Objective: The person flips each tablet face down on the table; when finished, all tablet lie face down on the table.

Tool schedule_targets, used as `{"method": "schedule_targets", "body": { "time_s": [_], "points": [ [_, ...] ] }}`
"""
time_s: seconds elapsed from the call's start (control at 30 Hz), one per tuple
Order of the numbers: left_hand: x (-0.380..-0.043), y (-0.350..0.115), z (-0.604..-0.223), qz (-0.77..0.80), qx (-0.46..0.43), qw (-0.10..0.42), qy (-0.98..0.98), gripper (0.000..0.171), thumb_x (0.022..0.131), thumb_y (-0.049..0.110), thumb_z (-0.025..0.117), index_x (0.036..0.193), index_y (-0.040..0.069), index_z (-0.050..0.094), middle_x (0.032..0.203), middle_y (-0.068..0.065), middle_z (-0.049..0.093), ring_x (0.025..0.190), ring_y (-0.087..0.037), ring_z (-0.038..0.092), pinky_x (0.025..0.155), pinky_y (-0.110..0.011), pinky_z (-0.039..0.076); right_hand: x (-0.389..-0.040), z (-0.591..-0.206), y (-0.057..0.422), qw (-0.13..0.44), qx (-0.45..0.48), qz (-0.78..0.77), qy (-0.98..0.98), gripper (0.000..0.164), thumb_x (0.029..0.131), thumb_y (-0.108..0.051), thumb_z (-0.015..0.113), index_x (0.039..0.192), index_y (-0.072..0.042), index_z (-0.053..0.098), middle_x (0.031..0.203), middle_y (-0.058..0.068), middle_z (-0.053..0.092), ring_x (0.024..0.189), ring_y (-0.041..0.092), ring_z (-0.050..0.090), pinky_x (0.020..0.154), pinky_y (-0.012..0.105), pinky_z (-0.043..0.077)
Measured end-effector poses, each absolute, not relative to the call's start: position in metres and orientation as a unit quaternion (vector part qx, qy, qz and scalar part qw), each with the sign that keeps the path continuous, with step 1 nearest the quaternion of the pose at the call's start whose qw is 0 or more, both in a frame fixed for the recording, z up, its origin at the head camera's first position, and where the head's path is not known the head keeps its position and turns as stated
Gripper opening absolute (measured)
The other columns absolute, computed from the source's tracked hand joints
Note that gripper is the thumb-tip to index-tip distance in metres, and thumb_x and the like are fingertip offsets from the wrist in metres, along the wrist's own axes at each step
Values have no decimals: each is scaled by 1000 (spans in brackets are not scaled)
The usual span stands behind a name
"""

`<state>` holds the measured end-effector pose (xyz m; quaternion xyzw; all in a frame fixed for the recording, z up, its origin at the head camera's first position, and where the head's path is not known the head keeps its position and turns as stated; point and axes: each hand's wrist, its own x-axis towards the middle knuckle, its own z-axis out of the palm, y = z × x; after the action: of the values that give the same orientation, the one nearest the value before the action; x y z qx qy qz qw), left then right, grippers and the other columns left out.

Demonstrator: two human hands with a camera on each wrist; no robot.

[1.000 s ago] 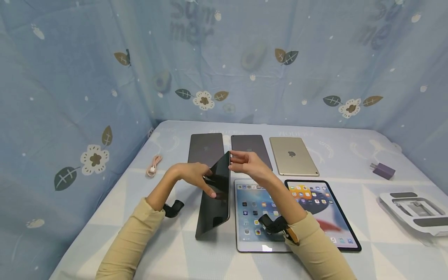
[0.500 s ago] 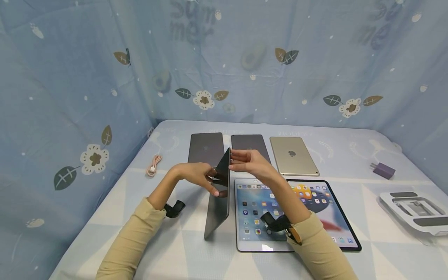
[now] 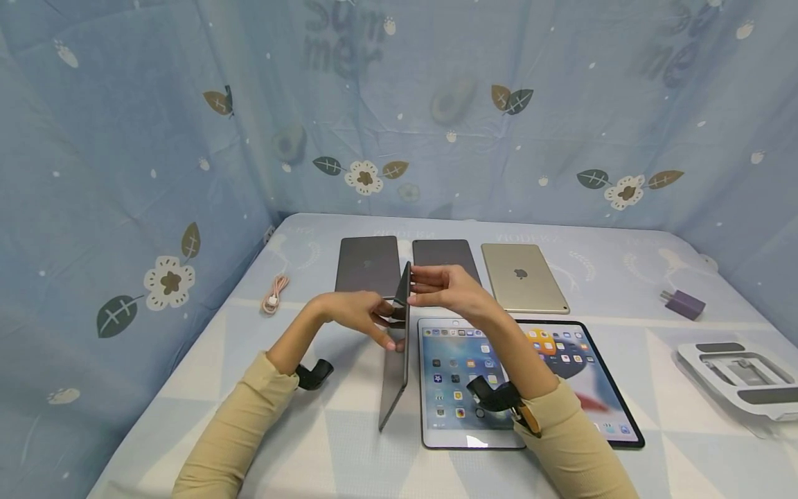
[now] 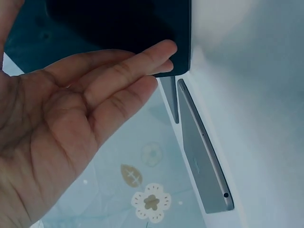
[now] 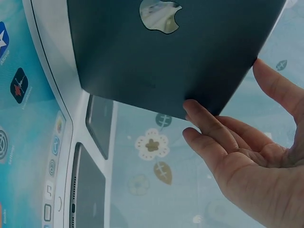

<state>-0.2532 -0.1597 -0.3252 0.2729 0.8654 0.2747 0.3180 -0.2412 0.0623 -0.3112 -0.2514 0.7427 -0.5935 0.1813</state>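
Observation:
A dark grey tablet [image 3: 394, 374] stands steeply on edge in the middle of the table, its glossy black screen facing left. My left hand [image 3: 355, 313] is at the screen side, and in the left wrist view its straight fingers [image 4: 130, 66] lie against the glass near a corner. My right hand [image 3: 451, 294] holds the far upper corner. In the right wrist view its thumb touches one edge and its fingers [image 5: 204, 121] meet the grey back, which bears a shiny apple logo [image 5: 160, 14]. A white-framed tablet [image 3: 449, 402] lies lit just right, partly under the right forearm.
A black-framed lit tablet [image 3: 601, 374] lies farther right. Along the back lie two dark tablets, one left [image 3: 368, 262] and one central [image 3: 444, 251], plus a gold tablet [image 3: 524, 277], backs up. A pink cable [image 3: 273, 296], a purple charger [image 3: 684, 305] and a white stand [image 3: 717, 371] sit outward.
The held tablet has tipped toward vertical, its lower near corner shifting right, so less of the screen shows from above. Both hands have moved slightly right with it.

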Motion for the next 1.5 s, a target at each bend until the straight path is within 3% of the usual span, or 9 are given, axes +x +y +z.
{"method": "schedule_targets", "body": {
  "time_s": [0.3,0.5,0.67,0.9,1.13,1.5],
  "points": [
    [-251,-158,-325,282,275,317,863,77,83,32,76,142,-4,42,145,-18,47,131,-28,50,108,-37,42,-238,-309,59,185,-259,-582,749,65,86,-1,66,144,6,38,145,22,44,134,34,45,106,44,40],
    [-255,-166,-325,305,277,317,854,75,85,26,74,142,-6,39,148,-20,42,136,-30,44,111,-42,38,-239,-313,54,190,-282,-562,754,69,86,-4,68,147,3,34,151,20,37,140,33,37,110,48,35],
    [-255,-178,-316,382,326,274,820,69,86,17,73,143,-5,39,148,-19,43,139,-31,40,112,-45,35,-240,-318,50,199,-287,-548,760,74,89,-10,68,150,0,28,156,16,29,145,32,27,114,49,29],
    [-248,-188,-296,421,325,220,818,82,84,14,74,148,-7,27,153,-21,32,142,-32,33,114,-46,31,-241,-326,46,220,-298,-541,755,74,91,-16,66,152,-5,25,157,11,28,146,26,26,116,45,28],
    [-244,-192,-286,401,302,189,844,97,78,14,80,151,-5,18,158,-20,20,144,-31,29,114,-44,31,-241,-335,43,224,-294,-466,804,77,90,-26,68,151,-4,27,156,15,28,144,34,28,114,50,30],
    [-241,-212,-276,361,285,189,868,98,72,18,85,147,-7,28,155,-21,28,143,-33,31,113,-47,33,-242,-353,33,234,-294,-351,857,91,83,-38,73,152,-5,25,155,17,30,142,34,33,112,50,34]
  ]
}}
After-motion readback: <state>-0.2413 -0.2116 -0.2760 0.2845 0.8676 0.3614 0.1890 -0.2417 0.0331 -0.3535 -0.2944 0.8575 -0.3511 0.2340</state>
